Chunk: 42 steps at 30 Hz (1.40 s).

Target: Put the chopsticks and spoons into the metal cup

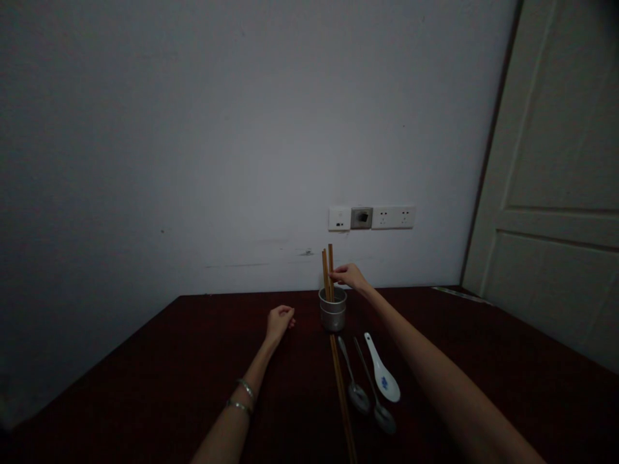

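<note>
A metal cup [333, 318] stands upright toward the back of the dark red table, with several wooden chopsticks [325, 274] leaning in it. My right hand [349, 276] is above the cup's right rim, its fingertips pinched on a chopstick [331, 258] whose lower end is inside the cup. To the left of the cup, my left hand [281, 321] rests near the table with its fingers curled together; I see nothing in them. In front of the cup lie more chopsticks [342, 399], side by side and pointing toward me.
Right of the loose chopsticks lie two metal spoons [358, 398] [384, 419] and a white ceramic spoon [384, 377] with a blue mark. The table [169, 361] meets a wall with sockets [393, 218]. A panelled door [556, 193] stands at the right.
</note>
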Available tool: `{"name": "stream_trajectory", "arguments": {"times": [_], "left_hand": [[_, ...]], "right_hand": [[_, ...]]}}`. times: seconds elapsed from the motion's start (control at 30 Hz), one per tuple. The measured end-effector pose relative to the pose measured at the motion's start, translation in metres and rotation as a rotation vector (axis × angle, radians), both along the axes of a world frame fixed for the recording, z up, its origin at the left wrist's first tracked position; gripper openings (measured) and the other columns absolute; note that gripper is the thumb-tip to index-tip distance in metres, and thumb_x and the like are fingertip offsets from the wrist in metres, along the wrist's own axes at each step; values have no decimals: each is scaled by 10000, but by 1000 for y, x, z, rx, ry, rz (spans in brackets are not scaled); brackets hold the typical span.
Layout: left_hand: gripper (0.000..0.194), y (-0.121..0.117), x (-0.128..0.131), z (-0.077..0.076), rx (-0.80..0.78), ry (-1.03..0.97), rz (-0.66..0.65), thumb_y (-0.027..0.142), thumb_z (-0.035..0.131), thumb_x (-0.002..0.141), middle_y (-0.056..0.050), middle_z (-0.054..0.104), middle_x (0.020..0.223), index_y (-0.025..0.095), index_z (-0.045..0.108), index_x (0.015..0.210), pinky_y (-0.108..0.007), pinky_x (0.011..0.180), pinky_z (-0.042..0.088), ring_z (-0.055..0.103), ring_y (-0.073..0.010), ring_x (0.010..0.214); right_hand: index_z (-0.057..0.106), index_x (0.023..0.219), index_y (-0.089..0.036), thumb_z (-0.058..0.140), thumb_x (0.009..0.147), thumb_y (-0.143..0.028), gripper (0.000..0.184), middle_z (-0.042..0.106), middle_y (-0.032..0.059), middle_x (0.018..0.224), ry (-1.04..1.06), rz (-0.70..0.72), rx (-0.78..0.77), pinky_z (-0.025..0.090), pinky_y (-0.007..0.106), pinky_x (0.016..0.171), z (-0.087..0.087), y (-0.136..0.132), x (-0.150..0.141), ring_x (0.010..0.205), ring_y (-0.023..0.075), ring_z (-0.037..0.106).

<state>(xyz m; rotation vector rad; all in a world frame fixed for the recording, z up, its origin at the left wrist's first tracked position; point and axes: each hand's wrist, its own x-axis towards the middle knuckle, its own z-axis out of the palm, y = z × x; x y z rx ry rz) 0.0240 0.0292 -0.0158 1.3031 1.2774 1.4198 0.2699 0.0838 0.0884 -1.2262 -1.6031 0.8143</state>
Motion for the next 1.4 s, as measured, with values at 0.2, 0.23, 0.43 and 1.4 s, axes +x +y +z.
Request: {"name": "stream_trajectory", "arguments": {"times": [0.2,0.23,0.43,1.4], "left_hand": [[183,0,0,-1,25,-13,-9,295,615,649,9,555,429,119,574,675,-192,392,370,493,-97,367],[184,0,0,-2,23,-14,-9,296,616,649,9,556,429,119,574,675,-192,391,369,492,-97,366],[181,4,-1,-4,19,1,-4,297,610,650,9,552,420,121,570,663,-192,382,359,487,-98,358],[191,1,0,-2,27,4,0,317,610,645,14,546,418,131,569,649,-197,391,370,497,-101,363]], "right_hand": [[674,656,-99,699,661,-253,156,683,59,623,-1,-6,-28,443,173,480,-7,0,2,534,107,600],[670,651,-99,701,659,-256,160,681,57,619,-2,-8,-33,438,172,472,-8,-1,2,517,101,590],[670,685,-103,686,672,-264,163,673,48,616,-1,-10,-54,405,164,430,-12,-2,3,458,76,540],[692,718,-117,689,608,-187,130,653,4,589,-79,10,19,417,172,506,-16,5,2,556,106,579]]}}
